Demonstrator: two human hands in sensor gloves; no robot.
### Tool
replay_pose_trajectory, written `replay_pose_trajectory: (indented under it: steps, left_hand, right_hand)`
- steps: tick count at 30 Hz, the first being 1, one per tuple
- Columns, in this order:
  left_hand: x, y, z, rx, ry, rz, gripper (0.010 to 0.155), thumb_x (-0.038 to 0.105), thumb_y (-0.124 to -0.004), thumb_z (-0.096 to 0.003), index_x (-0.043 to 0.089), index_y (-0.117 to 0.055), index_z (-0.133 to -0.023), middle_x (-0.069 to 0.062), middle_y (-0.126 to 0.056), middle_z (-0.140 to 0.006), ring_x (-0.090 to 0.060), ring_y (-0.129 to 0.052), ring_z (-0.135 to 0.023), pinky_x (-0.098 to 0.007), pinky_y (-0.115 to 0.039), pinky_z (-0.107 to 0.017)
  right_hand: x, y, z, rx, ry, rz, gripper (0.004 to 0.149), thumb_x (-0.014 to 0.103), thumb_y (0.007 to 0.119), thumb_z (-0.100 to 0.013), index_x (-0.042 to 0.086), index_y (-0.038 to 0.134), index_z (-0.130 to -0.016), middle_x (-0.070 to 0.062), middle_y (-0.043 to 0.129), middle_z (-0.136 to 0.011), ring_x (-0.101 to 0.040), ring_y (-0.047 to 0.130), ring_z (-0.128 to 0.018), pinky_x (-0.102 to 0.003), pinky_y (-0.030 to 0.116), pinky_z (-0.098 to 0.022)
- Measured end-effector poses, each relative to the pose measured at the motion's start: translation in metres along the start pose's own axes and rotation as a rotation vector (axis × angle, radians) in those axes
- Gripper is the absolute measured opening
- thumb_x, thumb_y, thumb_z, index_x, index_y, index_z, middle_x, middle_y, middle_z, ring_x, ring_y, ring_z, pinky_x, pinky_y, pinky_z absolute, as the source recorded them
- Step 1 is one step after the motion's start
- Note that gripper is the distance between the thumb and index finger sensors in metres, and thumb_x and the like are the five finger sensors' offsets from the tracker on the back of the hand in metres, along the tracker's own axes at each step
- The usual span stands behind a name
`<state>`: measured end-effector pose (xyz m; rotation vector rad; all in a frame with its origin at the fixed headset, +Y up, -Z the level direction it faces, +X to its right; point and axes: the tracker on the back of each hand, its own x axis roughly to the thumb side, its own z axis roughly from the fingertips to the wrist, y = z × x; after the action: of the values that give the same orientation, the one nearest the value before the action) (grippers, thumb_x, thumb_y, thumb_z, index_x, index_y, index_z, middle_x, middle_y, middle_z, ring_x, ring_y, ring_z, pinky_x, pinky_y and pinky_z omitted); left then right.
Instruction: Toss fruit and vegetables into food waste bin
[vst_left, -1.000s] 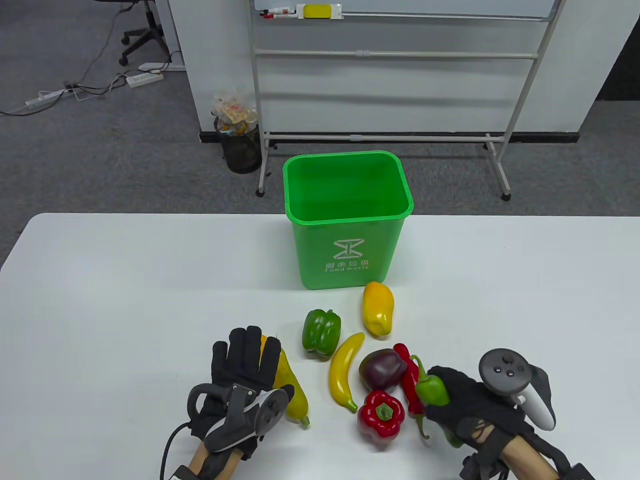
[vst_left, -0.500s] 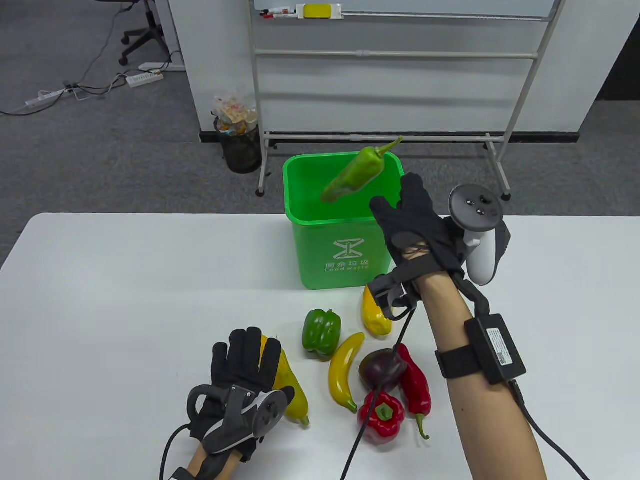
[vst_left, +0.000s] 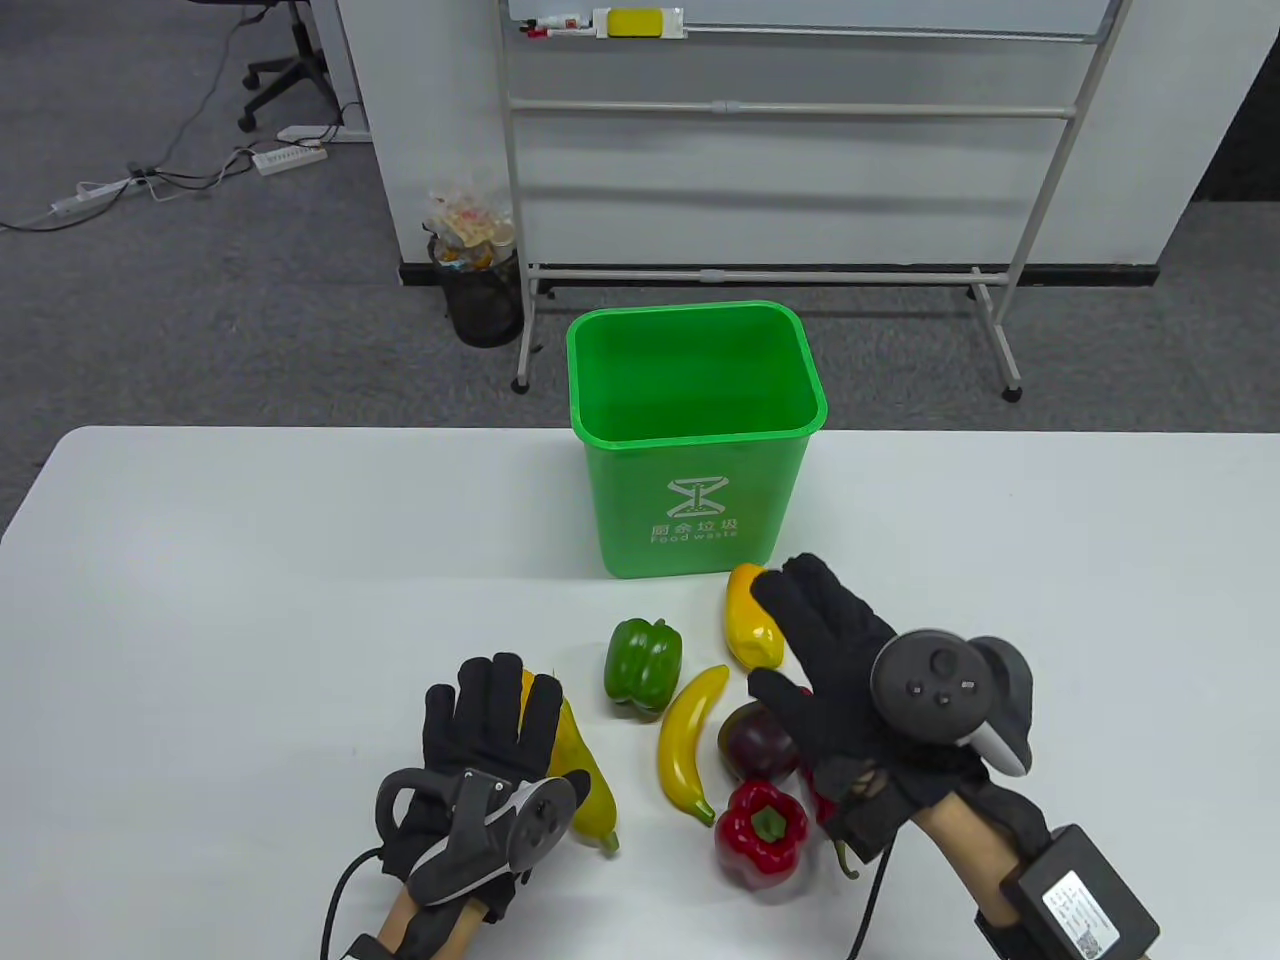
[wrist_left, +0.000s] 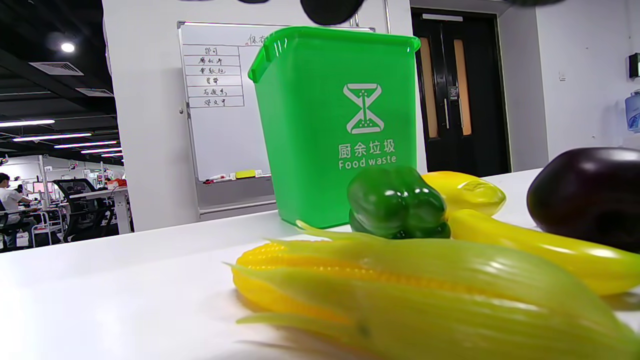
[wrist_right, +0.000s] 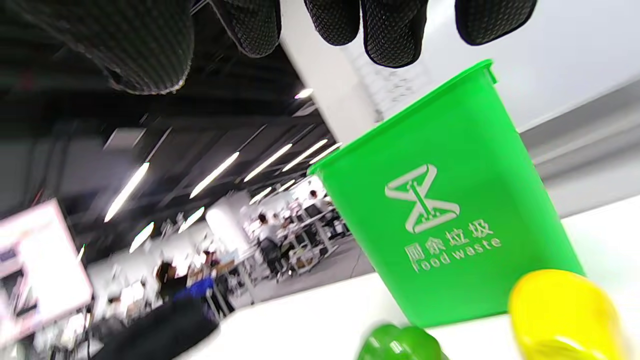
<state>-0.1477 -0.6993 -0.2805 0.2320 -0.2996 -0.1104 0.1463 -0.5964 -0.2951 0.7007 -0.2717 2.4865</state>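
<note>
The green food waste bin (vst_left: 695, 437) stands at the table's far middle; it also shows in the left wrist view (wrist_left: 340, 125) and the right wrist view (wrist_right: 450, 210). In front of it lie a mango (vst_left: 745, 615), a green bell pepper (vst_left: 643, 667), a banana (vst_left: 690, 740), an eggplant (vst_left: 752, 748) and a red bell pepper (vst_left: 762, 830). My right hand (vst_left: 800, 640) hovers open and empty over the mango and eggplant, hiding most of a red chili. My left hand (vst_left: 490, 705) rests flat on a corn cob (vst_left: 590, 790), fingers extended.
The table's far edge runs just behind the bin. A whiteboard stand (vst_left: 760, 105) and a small wire waste basket (vst_left: 483, 290) stand on the floor beyond it. The corn (wrist_left: 400, 285) fills the left wrist view's foreground.
My right hand lifted a green chili, released it over the bin, then came back down over the produce empty. The chili is out of sight now. My left hand has not moved.
</note>
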Motion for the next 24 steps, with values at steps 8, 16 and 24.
replay_pose_trajectory:
  steps: [8, 16, 24]
  left_hand:
    - [0.000, -0.006, -0.001, -0.028, -0.003, -0.004, 0.087, 0.065, -0.056, -0.0372, 0.017, -0.039, -0.108, -0.025, -0.023, -0.114, -0.056, -0.034, -0.103, -0.074, -0.036, -0.070]
    - [0.002, -0.009, -0.001, -0.041, -0.009, -0.012, 0.087, 0.065, -0.056, -0.0371, 0.017, -0.039, -0.108, -0.025, -0.023, -0.114, -0.056, -0.034, -0.103, -0.074, -0.036, -0.070]
    - [0.003, -0.008, -0.001, -0.045, -0.013, -0.017, 0.087, 0.065, -0.056, -0.0372, 0.017, -0.039, -0.108, -0.025, -0.023, -0.114, -0.056, -0.033, -0.103, -0.074, -0.036, -0.070]
  right_hand:
    - [-0.004, 0.085, 0.055, 0.233, -0.094, 0.322, 0.086, 0.064, 0.075, -0.040, 0.036, 0.036, -0.111, -0.011, 0.025, -0.118, -0.049, 0.042, -0.112, -0.075, 0.040, -0.073]
    - [-0.014, 0.135, 0.067, 0.433, -0.073, 0.520, 0.090, 0.069, 0.072, -0.039, 0.044, 0.023, -0.110, -0.008, 0.008, -0.117, -0.046, 0.025, -0.114, -0.077, 0.029, -0.073]
    - [-0.005, 0.147, 0.079, 0.365, -0.136, 0.502, 0.085, 0.052, 0.081, -0.040, 0.041, 0.033, -0.108, -0.011, 0.024, -0.116, -0.044, 0.046, -0.109, -0.070, 0.044, -0.074]
